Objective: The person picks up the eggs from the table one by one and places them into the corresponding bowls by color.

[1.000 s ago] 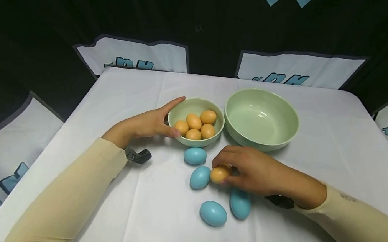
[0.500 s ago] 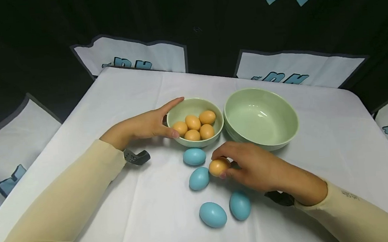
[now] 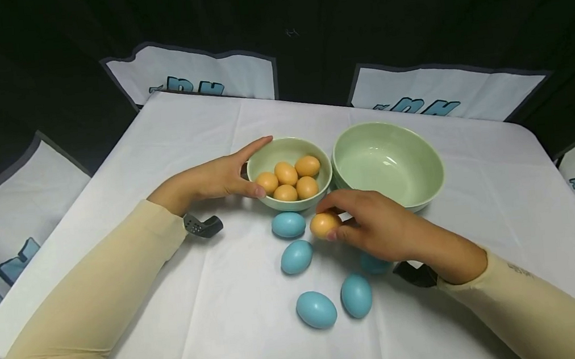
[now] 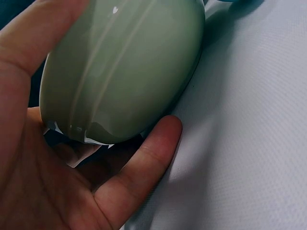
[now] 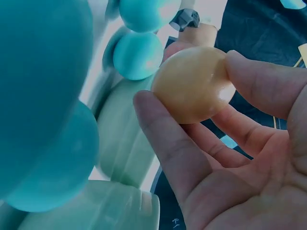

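Observation:
In the head view my right hand (image 3: 379,225) pinches an orange egg (image 3: 324,226) just above the table. The right wrist view shows that egg (image 5: 192,86) between thumb and fingertips. My left hand (image 3: 215,177) holds the left side of the small green bowl (image 3: 292,205), thumb and index finger spread along its rim. In the left wrist view the fingers lie round the bowl's outer wall (image 4: 139,72). Several orange eggs (image 3: 285,173) lie inside this bowl. Blue eggs rest on the cloth: one below the bowl (image 3: 288,225), another partly under my right hand (image 3: 375,263).
A larger green bowl (image 3: 389,165) with nothing inside stands right beside the small one. More blue eggs (image 3: 296,257) lie nearer the front, including a pair (image 3: 316,309) low in the head view. White cloth (image 3: 228,321) covers the table; dark curtain hangs behind.
My right hand has lifted the orange egg from among the blue eggs and moved it slightly toward the bowls. A blue egg beneath that hand has come into view. The left hand stays on the small bowl.

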### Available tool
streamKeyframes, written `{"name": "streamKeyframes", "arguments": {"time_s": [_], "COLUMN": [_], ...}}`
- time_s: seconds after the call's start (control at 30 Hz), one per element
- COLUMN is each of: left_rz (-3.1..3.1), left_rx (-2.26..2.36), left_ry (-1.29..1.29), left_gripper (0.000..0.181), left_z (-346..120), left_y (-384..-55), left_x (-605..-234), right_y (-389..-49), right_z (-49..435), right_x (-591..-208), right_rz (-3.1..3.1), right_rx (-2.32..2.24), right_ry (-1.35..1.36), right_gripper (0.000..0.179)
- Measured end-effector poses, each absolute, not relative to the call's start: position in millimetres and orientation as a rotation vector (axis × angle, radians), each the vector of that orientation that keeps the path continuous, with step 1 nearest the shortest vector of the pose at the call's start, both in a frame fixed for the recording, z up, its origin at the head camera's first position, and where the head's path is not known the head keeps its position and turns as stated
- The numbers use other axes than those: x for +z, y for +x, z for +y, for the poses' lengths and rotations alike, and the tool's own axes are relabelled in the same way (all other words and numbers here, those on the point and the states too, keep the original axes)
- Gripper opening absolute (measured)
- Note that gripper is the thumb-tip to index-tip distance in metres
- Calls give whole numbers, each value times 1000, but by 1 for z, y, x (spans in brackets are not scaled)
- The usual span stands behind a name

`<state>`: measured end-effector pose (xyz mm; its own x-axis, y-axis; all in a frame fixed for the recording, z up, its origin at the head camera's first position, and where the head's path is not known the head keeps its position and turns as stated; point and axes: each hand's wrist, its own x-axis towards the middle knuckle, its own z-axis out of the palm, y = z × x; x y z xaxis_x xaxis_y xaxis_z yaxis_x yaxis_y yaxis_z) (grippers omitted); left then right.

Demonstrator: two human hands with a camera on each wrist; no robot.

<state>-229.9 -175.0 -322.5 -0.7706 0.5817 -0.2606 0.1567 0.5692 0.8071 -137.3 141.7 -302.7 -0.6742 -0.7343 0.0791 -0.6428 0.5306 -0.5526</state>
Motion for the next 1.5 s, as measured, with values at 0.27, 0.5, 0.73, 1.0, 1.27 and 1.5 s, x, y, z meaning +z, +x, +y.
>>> {"name": "streamKeyframes", "arguments": {"time_s": [0.27,0.5,0.73,1.0,1.27,1.5], "left_rz": [2292,2298,2300,2300,2295,2293], "left_rx": [1122,1120,1105,1112,1111,1108], "left_ry": [562,572,572,575,575,603], "left_gripper": [105,105,104,103,104,103], "left_z": [-176,-176,-178,-179,-180,-179], "left_y": [-231,-233,-232,-231,-229,-230], "left_x": [-322,-320,-320,-322,-324,-324], "right_y": [-143,-149,-163,-171,-179,-188], "right_z": [143,141,142,140,131,129], "right_x": [-297,-288,-281,-283,-278,-279], "right_rz": [2606,2581,2560,2522,2569,2527], "right_rx": [-864,-912,-971,-1030,-969,-1012], "right_ry": [-1125,-1075,-1042,-996,-938,-845], "right_gripper": [33,35,32,32,31,32]}}
